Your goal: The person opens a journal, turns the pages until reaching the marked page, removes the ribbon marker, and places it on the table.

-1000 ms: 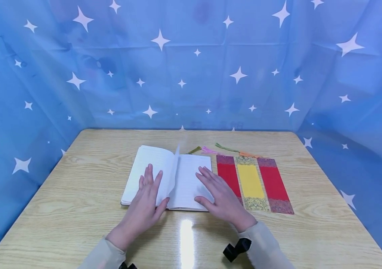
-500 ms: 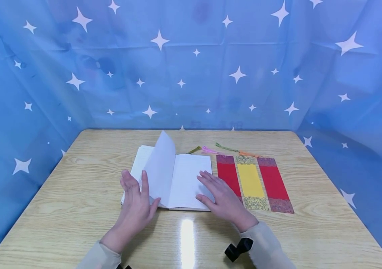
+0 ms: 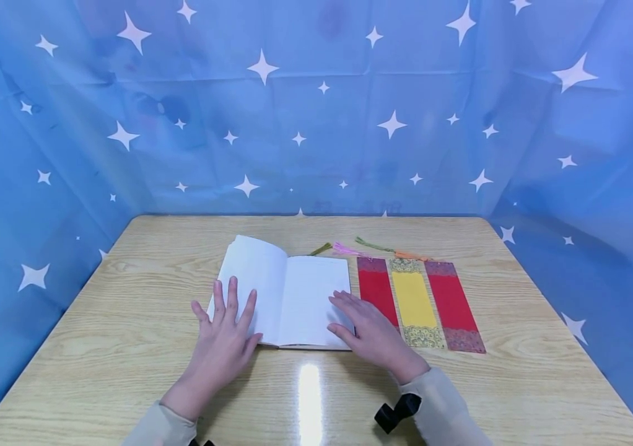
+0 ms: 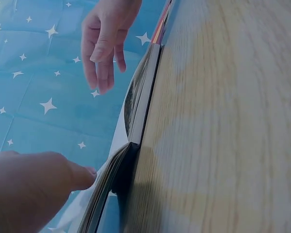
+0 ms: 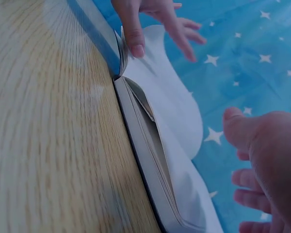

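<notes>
An open notebook [image 3: 316,297] with pale pages lies in the middle of the table in the head view. My left hand [image 3: 222,341] rests on its left page, fingers spread and thumb near the lower edge. Over the right page's outer side, my right hand [image 3: 375,334] is held with extended fingers and grips nothing. In the right wrist view the right-hand pages bulge up, and a dark patterned edge [image 5: 143,102] shows in the gap beneath. An olive tassel [image 3: 321,249] sticks out past the notebook's top edge.
Right of the notebook lie a red bookmark [image 3: 378,291], a yellow bookmark [image 3: 415,300] and another red bookmark [image 3: 456,303], side by side. Pink [image 3: 347,249], green [image 3: 372,243] and orange tassels [image 3: 411,255] lie above them. A blue star-patterned cloth [image 3: 316,155] surrounds the wooden table [image 3: 144,297].
A page that stood upright has swung left and now lies over the left side. My left hand moved left with it and spread its fingers. The right hand has barely moved.
</notes>
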`<state>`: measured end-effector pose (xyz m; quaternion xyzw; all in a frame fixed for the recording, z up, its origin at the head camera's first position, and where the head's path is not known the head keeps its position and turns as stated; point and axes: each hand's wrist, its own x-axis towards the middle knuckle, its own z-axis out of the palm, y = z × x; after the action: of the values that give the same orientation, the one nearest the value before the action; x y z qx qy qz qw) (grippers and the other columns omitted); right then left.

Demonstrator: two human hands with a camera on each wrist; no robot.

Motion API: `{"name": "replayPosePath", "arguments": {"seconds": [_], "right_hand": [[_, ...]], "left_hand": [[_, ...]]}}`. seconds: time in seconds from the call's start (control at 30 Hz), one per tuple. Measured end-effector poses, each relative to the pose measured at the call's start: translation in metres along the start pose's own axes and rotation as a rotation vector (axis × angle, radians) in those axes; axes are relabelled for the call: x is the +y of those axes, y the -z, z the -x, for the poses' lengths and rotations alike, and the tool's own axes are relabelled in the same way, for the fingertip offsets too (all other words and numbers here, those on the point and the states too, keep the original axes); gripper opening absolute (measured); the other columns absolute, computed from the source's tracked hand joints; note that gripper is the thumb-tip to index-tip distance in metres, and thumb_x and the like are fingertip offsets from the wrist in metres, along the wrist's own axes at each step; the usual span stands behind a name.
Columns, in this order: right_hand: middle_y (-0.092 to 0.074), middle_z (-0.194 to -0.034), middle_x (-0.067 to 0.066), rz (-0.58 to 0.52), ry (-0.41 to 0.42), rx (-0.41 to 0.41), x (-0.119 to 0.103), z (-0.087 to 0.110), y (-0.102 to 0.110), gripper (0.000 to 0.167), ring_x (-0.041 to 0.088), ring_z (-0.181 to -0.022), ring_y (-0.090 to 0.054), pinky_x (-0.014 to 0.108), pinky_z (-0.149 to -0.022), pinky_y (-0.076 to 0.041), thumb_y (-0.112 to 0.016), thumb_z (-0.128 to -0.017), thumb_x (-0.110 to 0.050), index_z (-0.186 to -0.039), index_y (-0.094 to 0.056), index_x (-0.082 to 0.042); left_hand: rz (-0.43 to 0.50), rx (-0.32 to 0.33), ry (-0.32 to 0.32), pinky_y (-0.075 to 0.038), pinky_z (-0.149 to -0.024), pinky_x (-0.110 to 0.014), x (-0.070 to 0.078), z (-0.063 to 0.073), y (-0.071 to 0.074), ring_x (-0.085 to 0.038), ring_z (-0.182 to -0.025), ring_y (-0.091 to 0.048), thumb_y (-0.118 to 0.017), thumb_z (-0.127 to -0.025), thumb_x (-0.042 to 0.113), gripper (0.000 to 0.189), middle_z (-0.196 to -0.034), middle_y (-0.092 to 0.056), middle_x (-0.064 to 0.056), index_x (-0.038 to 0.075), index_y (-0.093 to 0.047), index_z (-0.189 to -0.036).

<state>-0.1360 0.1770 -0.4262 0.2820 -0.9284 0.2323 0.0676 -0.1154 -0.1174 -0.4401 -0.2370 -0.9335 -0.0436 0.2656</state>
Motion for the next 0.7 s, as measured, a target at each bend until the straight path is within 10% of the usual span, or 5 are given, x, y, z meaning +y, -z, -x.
{"name": "replayPosePath", "arguments": {"seconds": [0.37, 0.7], "right_hand": [[-0.044, -0.140, 0.012, 0.011, -0.001, -0.038, 0.0040, 0.0026, -0.0005, 0.054, 0.029, -0.129, -0.039, 0.050, -0.102, -0.032, -0.056, -0.092, -0.041, -0.134, -0.050, -0.008], [-0.038, -0.145, 0.011, 0.043, -0.053, -0.123, 0.0084, 0.0061, -0.0014, 0.061, 0.029, -0.133, -0.033, 0.049, -0.104, -0.030, -0.058, -0.089, -0.046, -0.137, -0.047, -0.011]], "left_hand": [[0.033, -0.145, 0.115, -0.028, -0.100, -0.060, -0.0004, 0.0013, -0.0004, -0.045, -0.122, -0.042, -0.061, -0.087, 0.043, 0.065, -0.132, -0.045, -0.029, -0.004, -0.050, -0.130], [0.116, -0.232, 0.176, -0.035, -0.092, -0.062, 0.0023, 0.0047, -0.0040, -0.047, -0.122, -0.041, -0.057, -0.089, 0.049, 0.067, -0.134, -0.045, -0.026, 0.002, -0.047, -0.135]]}}
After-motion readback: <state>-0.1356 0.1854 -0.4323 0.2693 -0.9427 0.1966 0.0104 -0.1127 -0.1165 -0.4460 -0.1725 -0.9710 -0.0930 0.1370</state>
